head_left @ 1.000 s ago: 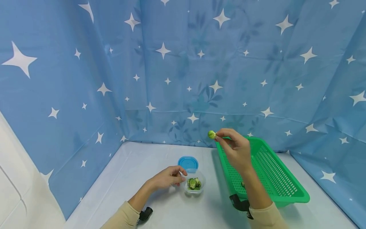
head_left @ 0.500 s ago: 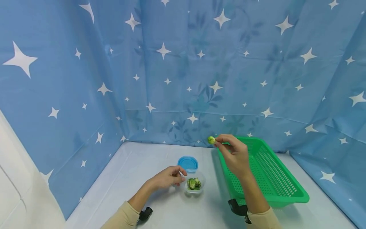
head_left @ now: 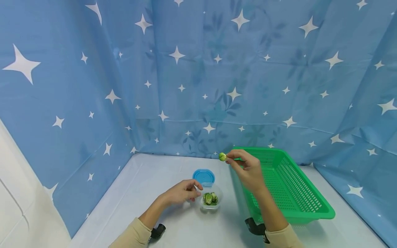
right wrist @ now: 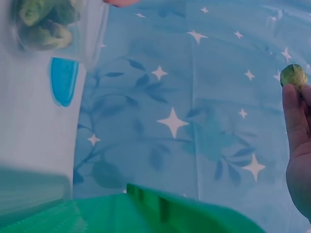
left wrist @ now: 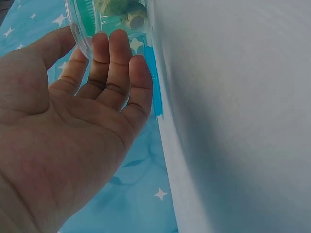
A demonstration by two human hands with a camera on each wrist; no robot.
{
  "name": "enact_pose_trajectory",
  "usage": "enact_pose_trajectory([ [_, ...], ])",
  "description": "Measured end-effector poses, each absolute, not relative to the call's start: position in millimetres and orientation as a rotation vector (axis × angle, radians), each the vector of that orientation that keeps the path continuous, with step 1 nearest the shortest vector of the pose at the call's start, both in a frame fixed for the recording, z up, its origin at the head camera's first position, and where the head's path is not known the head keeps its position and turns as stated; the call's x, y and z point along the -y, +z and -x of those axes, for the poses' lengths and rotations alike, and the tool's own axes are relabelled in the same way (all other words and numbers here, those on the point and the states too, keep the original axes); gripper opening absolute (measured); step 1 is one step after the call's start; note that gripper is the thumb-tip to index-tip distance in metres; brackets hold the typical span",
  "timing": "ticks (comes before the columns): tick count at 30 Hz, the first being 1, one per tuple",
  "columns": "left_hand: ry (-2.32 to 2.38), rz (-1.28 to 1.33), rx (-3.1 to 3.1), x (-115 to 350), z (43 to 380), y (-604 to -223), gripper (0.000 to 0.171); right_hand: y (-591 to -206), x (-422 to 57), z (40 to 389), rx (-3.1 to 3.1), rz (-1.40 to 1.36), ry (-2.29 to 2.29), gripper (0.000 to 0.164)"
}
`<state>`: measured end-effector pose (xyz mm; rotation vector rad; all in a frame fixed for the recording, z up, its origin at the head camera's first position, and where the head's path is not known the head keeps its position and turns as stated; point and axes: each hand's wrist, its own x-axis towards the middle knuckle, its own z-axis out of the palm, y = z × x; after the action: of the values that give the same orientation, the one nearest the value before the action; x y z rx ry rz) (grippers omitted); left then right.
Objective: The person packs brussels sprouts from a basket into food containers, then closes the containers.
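My right hand (head_left: 249, 172) pinches a Brussels sprout (head_left: 222, 156) between thumb and fingertips, raised over the table near the basket's left rim. In the right wrist view this sprout (right wrist: 293, 75) shows beyond the fingertips. My left hand (head_left: 183, 193) holds the side of a small clear plastic container (head_left: 217, 193), thumb and bent fingers at its rim. In the left wrist view the fingers (left wrist: 99, 63) lie along its wall. Several Brussels sprouts (head_left: 209, 198) sit in the container. Its blue lid (head_left: 203, 176) lies flat just behind it.
A large green slotted plastic basket (head_left: 310, 187) stands on the right, partly covered by my right forearm. A white cloth covers the table (head_left: 130, 193). Blue star-patterned curtains (head_left: 192, 103) hang behind and at both sides.
My right hand, holding the Brussels sprout, has come down and slightly left, away from over the basket. My left hand and the container have stayed put.
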<state>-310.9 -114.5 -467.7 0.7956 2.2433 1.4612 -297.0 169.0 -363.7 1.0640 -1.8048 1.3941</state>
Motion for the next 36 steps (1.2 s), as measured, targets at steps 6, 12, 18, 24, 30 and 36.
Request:
enact_pose_trajectory([
  [6,1.467,-0.797,-2.234,116,312,-468,0.031,-372,-162,301,1.834,-1.041,1.391,0.021],
  [12,1.471,-0.787,-2.242,116,312,-467,0.031,-379,-162,305,1.942,-1.006,1.336,0.017],
  [18,1.480,-0.793,-2.238,115,312,-468,0.028,-384,-163,305,2.060,-0.982,1.317,0.016],
  [24,1.471,-0.797,-2.244,114,311,-468,0.028,-385,-161,303,2.119,-0.968,1.262,0.014],
  [30,1.479,-0.787,-2.241,114,310,-468,0.030,-386,-160,302,2.184,-0.994,1.235,0.015],
  [36,1.480,-0.794,-2.236,114,311,-469,0.030,-386,-160,300,2.329,-0.998,1.225,0.012],
])
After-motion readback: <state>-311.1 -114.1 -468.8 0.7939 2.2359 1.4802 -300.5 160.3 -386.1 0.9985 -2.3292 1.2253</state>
